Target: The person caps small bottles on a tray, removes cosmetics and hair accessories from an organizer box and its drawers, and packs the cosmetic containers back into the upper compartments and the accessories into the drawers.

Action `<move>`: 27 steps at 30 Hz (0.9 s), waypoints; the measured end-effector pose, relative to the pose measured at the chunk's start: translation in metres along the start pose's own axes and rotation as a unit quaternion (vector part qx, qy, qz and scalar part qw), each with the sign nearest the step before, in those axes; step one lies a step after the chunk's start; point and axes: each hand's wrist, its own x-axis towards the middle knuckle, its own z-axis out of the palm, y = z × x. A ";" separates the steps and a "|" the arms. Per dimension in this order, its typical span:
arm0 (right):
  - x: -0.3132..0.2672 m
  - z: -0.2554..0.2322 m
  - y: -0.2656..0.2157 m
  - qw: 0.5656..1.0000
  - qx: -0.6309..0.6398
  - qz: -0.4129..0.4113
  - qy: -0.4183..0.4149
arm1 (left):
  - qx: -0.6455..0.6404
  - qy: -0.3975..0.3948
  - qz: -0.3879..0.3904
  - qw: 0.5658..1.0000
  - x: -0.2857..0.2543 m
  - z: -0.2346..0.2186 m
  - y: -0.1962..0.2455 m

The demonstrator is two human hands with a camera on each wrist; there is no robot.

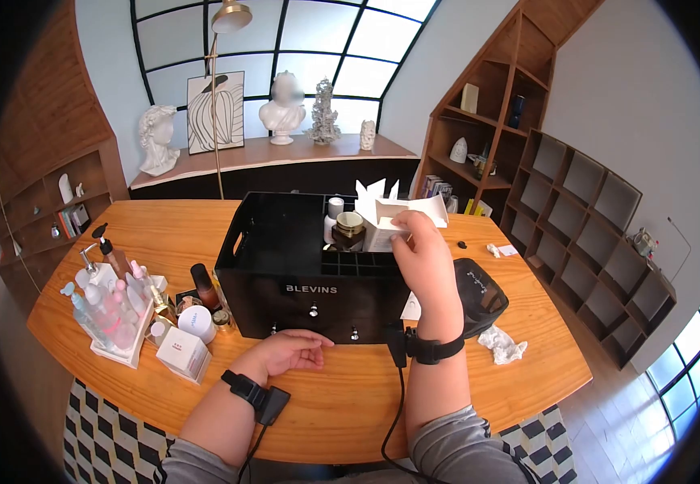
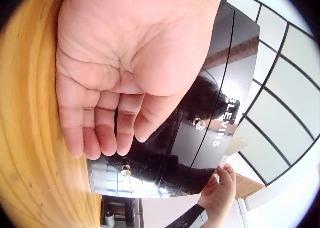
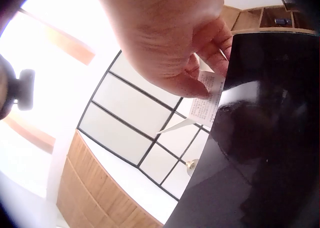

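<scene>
Two hands work at a black BLEVINS cosmetics organizer (image 1: pixel 302 266) on the wooden table (image 1: pixel 479 355). The right hand (image 1: pixel 422 254) is raised over the organizer's gridded top compartments, thumb and fingers pinching a white opened carton (image 1: pixel 386 218) with its flaps up, beside a gold-lidded jar (image 1: pixel 348 226). The left hand (image 1: pixel 289 351) rests on the table just before the drawer knobs, fingers loosely curled and holding nothing. This looks like the placing step; the next move likely calls for lowering the carton squarely into a free compartment without tipping the jar.
</scene>
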 end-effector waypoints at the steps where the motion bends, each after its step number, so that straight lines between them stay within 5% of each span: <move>1: 0.000 0.001 0.000 1.000 0.000 0.000 0.000 | 0.000 0.000 0.000 1.000 0.000 0.000 0.000; 17: 0.000 -0.007 0.005 0.990 0.068 -0.017 0.120 | -0.003 -0.002 0.000 1.000 0.001 -0.001 -0.001; 27: -0.050 -0.083 -0.039 0.938 0.194 -0.126 0.258 | 0.000 -0.036 -0.009 0.999 0.004 -0.007 -0.002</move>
